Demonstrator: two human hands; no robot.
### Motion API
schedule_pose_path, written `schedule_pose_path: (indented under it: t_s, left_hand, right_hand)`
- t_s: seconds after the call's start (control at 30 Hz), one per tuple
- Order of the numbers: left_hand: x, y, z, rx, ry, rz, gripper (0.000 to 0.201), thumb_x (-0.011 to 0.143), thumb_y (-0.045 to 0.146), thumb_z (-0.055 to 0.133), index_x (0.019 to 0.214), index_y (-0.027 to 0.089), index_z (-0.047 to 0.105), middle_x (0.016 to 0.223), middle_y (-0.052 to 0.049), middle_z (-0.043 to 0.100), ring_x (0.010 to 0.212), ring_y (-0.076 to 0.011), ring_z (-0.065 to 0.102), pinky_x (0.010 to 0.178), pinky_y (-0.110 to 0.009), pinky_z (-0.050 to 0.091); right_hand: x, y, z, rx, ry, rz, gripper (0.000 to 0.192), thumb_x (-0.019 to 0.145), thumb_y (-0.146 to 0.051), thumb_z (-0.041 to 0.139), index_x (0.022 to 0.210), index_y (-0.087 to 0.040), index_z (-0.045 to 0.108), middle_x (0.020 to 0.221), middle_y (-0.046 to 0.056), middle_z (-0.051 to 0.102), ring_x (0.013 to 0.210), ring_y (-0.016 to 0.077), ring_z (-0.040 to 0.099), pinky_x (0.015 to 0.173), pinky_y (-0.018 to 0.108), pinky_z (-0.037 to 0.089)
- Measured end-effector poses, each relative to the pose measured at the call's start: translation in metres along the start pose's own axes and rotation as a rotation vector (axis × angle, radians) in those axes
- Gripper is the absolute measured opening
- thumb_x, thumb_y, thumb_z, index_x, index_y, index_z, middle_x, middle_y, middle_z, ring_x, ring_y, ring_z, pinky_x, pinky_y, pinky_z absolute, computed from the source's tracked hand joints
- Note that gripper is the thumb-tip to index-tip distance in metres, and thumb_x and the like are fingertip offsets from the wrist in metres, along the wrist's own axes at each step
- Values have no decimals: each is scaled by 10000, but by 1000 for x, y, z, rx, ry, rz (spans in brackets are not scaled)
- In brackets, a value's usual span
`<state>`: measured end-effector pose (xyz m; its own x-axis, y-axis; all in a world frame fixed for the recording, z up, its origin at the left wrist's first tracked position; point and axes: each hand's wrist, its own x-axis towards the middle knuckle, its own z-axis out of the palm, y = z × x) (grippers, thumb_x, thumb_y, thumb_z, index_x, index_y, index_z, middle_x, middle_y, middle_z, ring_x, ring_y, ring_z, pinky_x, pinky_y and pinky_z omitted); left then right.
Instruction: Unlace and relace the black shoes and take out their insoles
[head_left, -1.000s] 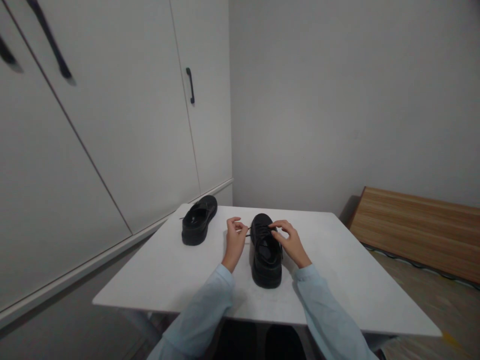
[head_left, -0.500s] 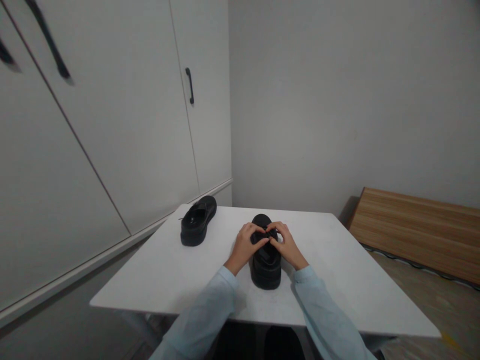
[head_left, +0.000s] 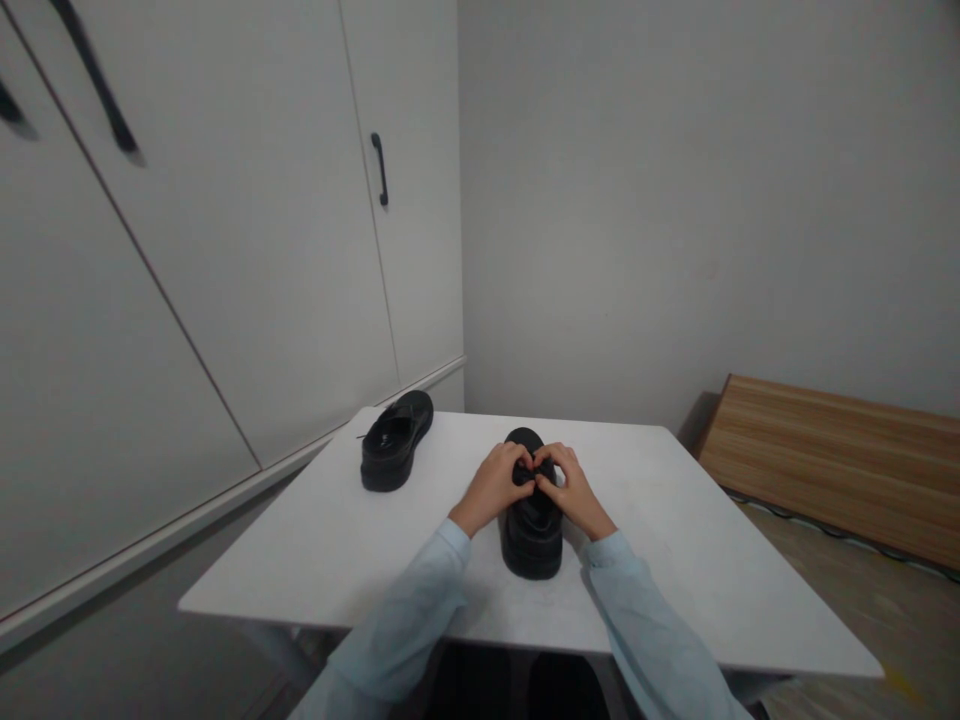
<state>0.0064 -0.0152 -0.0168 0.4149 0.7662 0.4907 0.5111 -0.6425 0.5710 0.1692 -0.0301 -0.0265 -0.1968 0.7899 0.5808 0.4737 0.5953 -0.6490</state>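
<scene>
Compared with a second ago, the left hand (head_left: 495,482) is now in from the left side and over the front of the near shoe (head_left: 532,555), its fingertips coming together with those of the right hand (head_left: 576,490), which is a little further in too. Both hands have thumb and fingers curled into a ring, tips almost meeting above the instep. Whether each is closed on a lace I cannot tell: anything between the tips is too small, and black against black.

This shoe stands upright on its sole near the middle of the white table (head_left: 315,570), toe to the far side, heel to the near side. Its mate, the other shoe (head_left: 388,470), stands well apart at the far left.

With the tips so crowded, I judge the main risk to be a thin lace slipping out, or one hand catching the other hand's strand. Uneven tension could leave any crossing lopsided or slack. Neither palm seems to brace the shoe, so a hard pull to one side might twist or slide it on the smooth top. The light blue sleeves (head_left: 409,610) cross the near edge and could drag there. The other shoe looks safely out of reach.
</scene>
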Motion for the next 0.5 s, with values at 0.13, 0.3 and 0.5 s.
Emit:
schedule_pose_path:
  t_s: [0.13,0.3,0.5]
  left_hand:
    - [7,5,-4,120,-59,23,150,676,110,600,753,203,511,787,-15,554,808,-206,513,731,-317,408]
    - [6,2,-3,104,-13,42,137,668,127,591,750,207,514,793,-15,548,806,-203,512,721,-310,406]
    - [-2,-4,4,-80,127,-2,118,690,104,565,738,203,521,802,-8,562,842,-190,523,777,-316,422]
  right_hand:
    - [1,-3,0,1,4,11,137,741,-135,511,818,-235,565,886,36,582,916,240,490,856,410,377]
    - [0,-4,-1,12,14,-10,136,748,-151,517,835,-239,573,893,40,591,915,240,497,844,405,391]
    - [1,-5,-2,4,30,-40,178,712,-119,546,842,-236,579,914,43,596,932,242,517,857,401,400]
